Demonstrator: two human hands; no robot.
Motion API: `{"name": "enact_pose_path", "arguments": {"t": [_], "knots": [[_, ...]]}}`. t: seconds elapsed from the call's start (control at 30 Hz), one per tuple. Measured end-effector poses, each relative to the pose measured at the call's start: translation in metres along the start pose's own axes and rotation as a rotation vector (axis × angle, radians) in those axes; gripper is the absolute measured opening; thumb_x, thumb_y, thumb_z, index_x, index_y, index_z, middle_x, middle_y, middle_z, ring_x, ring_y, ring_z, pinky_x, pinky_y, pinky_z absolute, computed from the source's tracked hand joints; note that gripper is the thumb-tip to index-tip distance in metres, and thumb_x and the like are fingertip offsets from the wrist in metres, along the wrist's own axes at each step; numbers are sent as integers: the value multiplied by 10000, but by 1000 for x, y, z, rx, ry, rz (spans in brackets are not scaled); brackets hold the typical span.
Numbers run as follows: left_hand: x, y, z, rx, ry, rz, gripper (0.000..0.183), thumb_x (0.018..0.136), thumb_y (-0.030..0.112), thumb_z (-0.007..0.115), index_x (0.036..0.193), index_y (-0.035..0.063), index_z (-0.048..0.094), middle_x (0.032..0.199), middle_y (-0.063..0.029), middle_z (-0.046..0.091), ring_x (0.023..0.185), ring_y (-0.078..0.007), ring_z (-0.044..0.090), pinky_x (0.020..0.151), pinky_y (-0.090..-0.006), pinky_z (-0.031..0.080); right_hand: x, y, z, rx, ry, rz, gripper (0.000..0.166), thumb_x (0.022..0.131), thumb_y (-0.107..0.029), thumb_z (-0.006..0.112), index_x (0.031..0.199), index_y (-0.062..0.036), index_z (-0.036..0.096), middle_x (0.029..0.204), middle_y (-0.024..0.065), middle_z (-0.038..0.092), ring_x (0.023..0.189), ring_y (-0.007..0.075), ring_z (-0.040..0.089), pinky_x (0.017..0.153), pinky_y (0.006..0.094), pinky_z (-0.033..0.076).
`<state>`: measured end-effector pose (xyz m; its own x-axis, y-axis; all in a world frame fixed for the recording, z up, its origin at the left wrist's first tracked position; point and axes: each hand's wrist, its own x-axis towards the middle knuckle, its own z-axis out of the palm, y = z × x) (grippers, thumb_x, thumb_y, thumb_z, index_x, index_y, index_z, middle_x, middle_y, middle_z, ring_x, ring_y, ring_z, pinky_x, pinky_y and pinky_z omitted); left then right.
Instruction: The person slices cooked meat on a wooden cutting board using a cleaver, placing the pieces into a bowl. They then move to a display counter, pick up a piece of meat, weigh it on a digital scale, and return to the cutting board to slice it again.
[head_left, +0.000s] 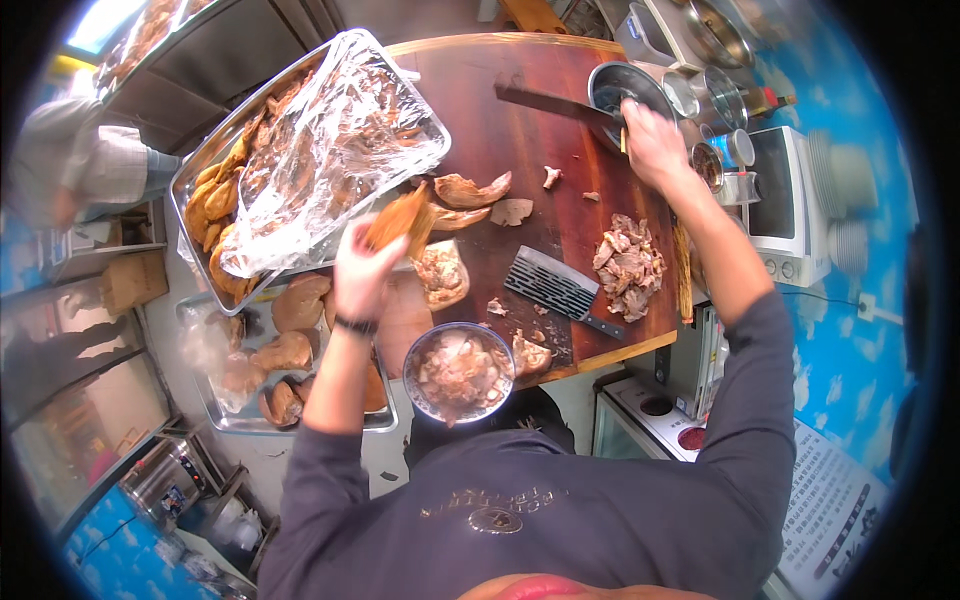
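My left hand (367, 262) holds a flat, golden-brown piece of food (401, 217) beside the tray of cooked meat. My right hand (649, 139) grips the handle of a dark-bladed cleaver (551, 103) at the rim of a metal bowl (630, 79). On the wooden table (480, 97) a second cleaver with a patterned blade (551, 281) lies flat, left of a pile of chopped meat (628, 266). Cooked meat slices (469, 191) lie right of my left hand. A patterned bowl of chopped meat (461, 371) sits close to my body.
A large metal tray (446, 139) of cooked meat under plastic film stands at the left. A lower tray (300, 431) holds more meat pieces. Jars (722, 97), a microwave oven (776, 195) and stacked plates (847, 169) stand at the right. Another person (112, 161) is at the far left.
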<state>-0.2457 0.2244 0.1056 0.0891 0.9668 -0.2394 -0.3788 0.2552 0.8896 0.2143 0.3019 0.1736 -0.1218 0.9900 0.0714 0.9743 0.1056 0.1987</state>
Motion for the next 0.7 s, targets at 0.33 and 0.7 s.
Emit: {"name": "enact_pose_path", "arguments": {"t": [0.33,0.7], "knots": [[226,-147,147,267,14,-99,658,700,128,937,1215,-79,583,1110,-161,696,981,-202,699,829,-316,603,-132,-48,17,1054,-33,402,236,1000,-235,653,1088,-31,574,812,186,689,751,352,703,656,439,521],[245,-181,143,528,216,-162,688,777,205,906,1322,-68,588,1152,-154,711,953,-195,702,824,-309,580,-99,-74,51,981,-76,376,224,1022,-239,593,1058,-37,501,816,282,671,816,515,653,669,563,492]]}}
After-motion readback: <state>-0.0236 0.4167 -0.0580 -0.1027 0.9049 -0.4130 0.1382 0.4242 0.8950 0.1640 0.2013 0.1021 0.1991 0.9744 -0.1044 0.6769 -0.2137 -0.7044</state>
